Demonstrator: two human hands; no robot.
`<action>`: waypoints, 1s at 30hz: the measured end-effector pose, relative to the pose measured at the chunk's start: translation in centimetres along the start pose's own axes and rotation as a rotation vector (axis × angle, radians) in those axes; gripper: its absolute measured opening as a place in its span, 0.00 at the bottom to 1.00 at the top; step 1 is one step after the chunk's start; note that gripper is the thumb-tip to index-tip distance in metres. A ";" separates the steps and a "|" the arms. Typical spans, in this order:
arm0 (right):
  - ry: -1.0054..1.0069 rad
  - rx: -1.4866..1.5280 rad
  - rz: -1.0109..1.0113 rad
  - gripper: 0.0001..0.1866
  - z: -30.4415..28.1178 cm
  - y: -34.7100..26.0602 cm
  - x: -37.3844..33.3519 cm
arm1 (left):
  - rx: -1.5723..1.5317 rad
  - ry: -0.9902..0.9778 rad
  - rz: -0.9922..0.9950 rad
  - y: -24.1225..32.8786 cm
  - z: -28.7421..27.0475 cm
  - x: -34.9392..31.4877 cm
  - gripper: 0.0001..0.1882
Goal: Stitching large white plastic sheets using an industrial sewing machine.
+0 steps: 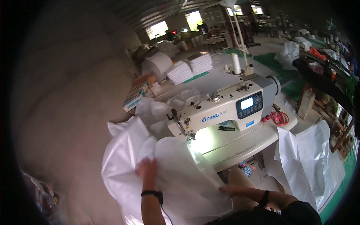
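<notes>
A large white plastic sheet (pixel 176 176), perhaps a woven bag, spreads before me, with its upper edge close to the needle area of a white sewing machine (pixel 225 110). My left hand (pixel 147 168) lies on its left part, fingers stretched over the folds and slightly blurred. At the sheet's right edge, my right hand (pixel 228 189) has its fingers closed on the material near my leg. The machine's lamp lights the bed beside the needle, and the sheet hides part of the table edge.
Red-handled scissors (pixel 280 118) and a small black tool (pixel 226 128) rest on the machine table. A thread cone (pixel 236 63) stands behind the machine. More white sheets (pixel 305 161) hang at the right. Folded white stacks (pixel 189 68) lie farther back; a wall (pixel 71 105) borders the left.
</notes>
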State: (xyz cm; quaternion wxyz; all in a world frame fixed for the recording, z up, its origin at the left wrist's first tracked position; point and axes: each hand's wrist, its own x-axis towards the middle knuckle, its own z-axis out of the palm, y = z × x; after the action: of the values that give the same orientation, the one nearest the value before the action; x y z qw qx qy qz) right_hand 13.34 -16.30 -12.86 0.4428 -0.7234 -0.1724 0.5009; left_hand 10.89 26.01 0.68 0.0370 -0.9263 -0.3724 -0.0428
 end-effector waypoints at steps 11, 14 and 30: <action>-0.727 -0.343 -0.288 0.25 7.8 -2.8 4.4 | -0.059 -0.298 -0.500 -26.1 1.1 -7.3 0.39; -0.838 -0.089 -0.016 0.26 2.4 -1.9 3.5 | -0.093 0.400 -0.126 -22.8 0.0 -10.3 0.22; -0.117 -0.198 -0.659 0.21 11.8 -15.7 12.4 | -0.389 -0.057 0.365 -5.3 1.0 -1.9 0.23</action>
State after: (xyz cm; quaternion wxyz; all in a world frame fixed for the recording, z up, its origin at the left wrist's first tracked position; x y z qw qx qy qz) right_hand 11.43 6.43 -8.38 0.4978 -0.6384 -0.4695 0.3526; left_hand 5.92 28.65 -0.34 -0.1452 -0.9686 -0.1850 -0.0801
